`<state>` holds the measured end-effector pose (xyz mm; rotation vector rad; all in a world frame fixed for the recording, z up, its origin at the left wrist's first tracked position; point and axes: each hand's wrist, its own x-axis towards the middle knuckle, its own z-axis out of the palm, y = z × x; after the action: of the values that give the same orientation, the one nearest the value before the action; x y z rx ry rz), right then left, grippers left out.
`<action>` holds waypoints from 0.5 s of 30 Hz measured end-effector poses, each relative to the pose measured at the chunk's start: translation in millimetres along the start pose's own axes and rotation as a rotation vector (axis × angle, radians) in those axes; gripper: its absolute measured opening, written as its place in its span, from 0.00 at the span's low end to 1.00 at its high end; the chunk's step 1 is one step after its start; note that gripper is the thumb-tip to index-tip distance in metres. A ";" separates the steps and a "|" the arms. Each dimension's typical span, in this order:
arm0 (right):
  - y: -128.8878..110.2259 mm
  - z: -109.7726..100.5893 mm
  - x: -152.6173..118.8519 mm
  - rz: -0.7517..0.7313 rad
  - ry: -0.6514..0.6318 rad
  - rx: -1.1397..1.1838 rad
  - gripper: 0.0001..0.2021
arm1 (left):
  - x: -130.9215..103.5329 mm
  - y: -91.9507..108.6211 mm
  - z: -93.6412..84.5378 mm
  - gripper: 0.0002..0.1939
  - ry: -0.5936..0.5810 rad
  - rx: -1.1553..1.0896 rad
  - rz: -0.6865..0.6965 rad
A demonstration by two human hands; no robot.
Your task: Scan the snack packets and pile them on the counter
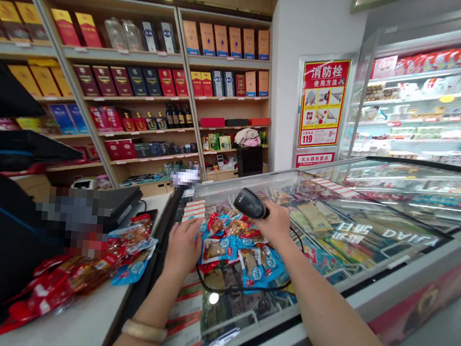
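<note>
My right hand is wrapped round the handle of a black barcode scanner, whose head points up and to the left. The scanner's black cable loops over the glass. Below the scanner lies a pile of blue snack packets and red snack packets on the glass lid of a chest freezer. At the pile's left edge is my left hand, palm down with its fingers apart. Whether its fingertips touch a packet, I cannot tell.
On the white counter at left lie more red snack packets, beside a dark screen. The freezer extends to the right. Shelves of boxed bottles line the back wall, and a lit display fridge stands at right.
</note>
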<state>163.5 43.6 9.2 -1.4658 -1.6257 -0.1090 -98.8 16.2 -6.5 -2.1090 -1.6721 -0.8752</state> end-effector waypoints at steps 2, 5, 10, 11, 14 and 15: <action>-0.3 0.2 -0.2 0.001 0.000 -0.010 0.10 | -0.5 -14.2 -14.6 0.22 0.046 0.144 -0.203; -2.1 -0.1 -0.7 -0.017 -0.008 -0.018 0.09 | -4.3 -39.6 -28.1 0.21 0.063 0.264 -0.457; -3.9 0.1 -1.4 -0.065 -0.018 0.021 0.09 | -11.4 -73.8 -20.2 0.21 0.111 0.147 -0.633; -3.9 0.5 -1.6 -0.071 -0.018 0.026 0.09 | -12.1 -77.6 -16.8 0.21 0.122 0.106 -0.658; -4.2 1.8 -2.5 -0.074 -0.025 0.024 0.09 | -13.1 -82.6 -10.7 0.18 0.140 0.040 -0.713; -4.4 2.1 -2.8 -0.072 -0.031 0.020 0.09 | -13.3 -82.6 -10.8 0.17 0.140 0.040 -0.720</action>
<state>158.4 41.5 8.2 -1.4006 -1.7009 -0.1108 -182.3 22.1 -17.2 -1.3602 -2.3744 -1.1250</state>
